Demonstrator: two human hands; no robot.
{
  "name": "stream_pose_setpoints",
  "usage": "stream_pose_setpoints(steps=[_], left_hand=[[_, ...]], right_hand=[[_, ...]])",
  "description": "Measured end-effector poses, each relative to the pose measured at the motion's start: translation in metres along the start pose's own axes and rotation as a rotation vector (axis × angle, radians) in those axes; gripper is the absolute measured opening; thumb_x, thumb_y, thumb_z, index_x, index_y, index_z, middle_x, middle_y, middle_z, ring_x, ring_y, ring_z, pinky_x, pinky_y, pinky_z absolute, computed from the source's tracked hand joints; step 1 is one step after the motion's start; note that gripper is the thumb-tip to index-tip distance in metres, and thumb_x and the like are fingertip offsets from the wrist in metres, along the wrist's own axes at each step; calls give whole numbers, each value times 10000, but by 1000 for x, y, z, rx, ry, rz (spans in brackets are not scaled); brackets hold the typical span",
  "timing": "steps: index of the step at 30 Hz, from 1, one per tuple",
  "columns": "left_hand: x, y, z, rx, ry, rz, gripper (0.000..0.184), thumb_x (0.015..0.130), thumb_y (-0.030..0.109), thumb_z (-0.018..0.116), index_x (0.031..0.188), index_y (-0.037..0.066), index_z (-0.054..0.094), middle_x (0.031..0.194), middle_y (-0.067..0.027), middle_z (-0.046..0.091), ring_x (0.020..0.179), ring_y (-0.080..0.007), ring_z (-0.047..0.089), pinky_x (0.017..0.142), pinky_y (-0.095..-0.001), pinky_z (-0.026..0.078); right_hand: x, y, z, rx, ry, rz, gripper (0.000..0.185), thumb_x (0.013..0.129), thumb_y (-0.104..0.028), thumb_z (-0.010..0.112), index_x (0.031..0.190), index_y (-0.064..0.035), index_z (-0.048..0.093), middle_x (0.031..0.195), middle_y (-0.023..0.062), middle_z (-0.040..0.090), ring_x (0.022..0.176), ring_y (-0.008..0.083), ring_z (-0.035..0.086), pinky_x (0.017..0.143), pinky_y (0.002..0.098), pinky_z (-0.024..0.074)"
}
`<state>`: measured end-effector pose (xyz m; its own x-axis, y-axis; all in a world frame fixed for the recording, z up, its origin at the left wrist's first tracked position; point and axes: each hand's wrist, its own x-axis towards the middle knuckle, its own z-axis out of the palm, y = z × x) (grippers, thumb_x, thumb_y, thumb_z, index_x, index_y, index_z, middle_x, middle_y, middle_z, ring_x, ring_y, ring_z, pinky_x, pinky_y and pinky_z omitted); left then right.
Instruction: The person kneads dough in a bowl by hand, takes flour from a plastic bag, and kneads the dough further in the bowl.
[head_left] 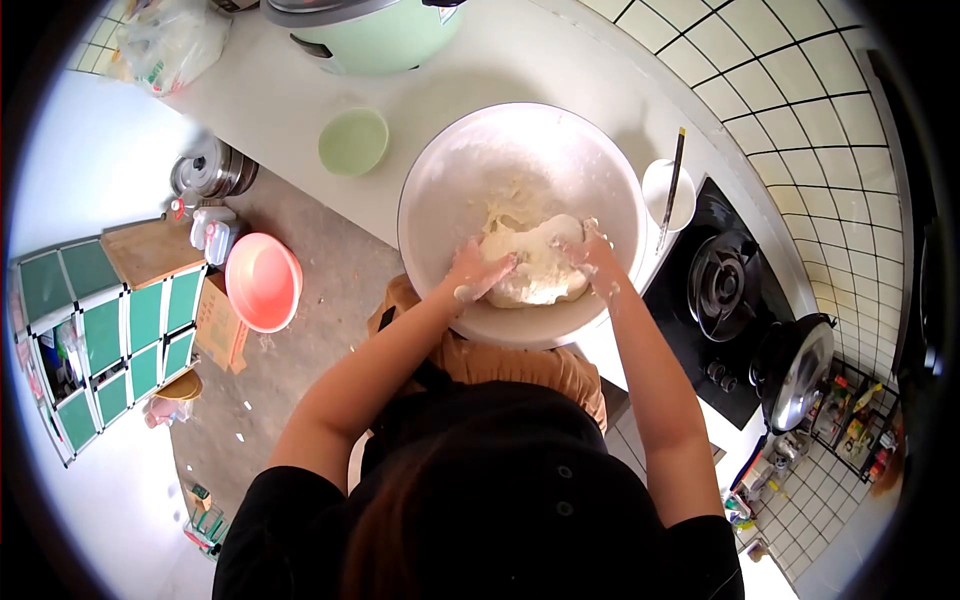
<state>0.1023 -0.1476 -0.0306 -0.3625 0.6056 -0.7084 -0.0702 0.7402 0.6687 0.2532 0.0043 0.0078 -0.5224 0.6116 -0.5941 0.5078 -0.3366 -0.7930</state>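
A pale lump of dough lies in a wide white basin, with crumbly, floury bits along its far edge. My left hand is at the dough's left side, its fingers pressed into it. From the right, my right hand grips the dough's other side, the fingertips partly buried. Flour and bits of dough stick to both hands. Smears of flour coat the basin's inner wall.
A green bowl and a light green rice cooker stand left of and beyond the basin. To the right are a white cup with chopsticks and a black gas stove. A pink tub sits on the floor.
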Motion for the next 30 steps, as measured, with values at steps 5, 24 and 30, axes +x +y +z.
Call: stream_pose_setpoints(steps=[5, 24, 30], left_hand=[[-31, 8, -8, -100, -11, 159, 835, 685, 338, 765, 1324, -39, 380, 1279, -232, 448, 1201, -353, 418, 1027, -390, 344], [-13, 27, -66, 459, -32, 812, 494, 851, 213, 536, 1297, 12, 462, 1363, -188, 411, 1291, -345, 350, 1064, -427, 276], [-60, 85, -94, 850, -200, 642, 403, 887, 205, 505, 1247, 23, 521, 1250, -181, 544, 1199, -322, 482, 1010, -392, 362]], right_hand=[[-60, -31, 27, -344, 215, -63, 663, 705, -158, 760, 1253, 30, 440, 1057, 179, 580, 912, 239, 609, 774, 330, 515], [-70, 11, 24, -766, 317, -527, 580, 729, -173, 718, 1248, -13, 515, 1276, 172, 493, 1122, 292, 526, 931, 408, 435], [-68, 4, 25, -1019, 388, -355, 290, 806, -232, 620, 1013, -33, 663, 986, 145, 656, 896, 322, 619, 823, 399, 496]])
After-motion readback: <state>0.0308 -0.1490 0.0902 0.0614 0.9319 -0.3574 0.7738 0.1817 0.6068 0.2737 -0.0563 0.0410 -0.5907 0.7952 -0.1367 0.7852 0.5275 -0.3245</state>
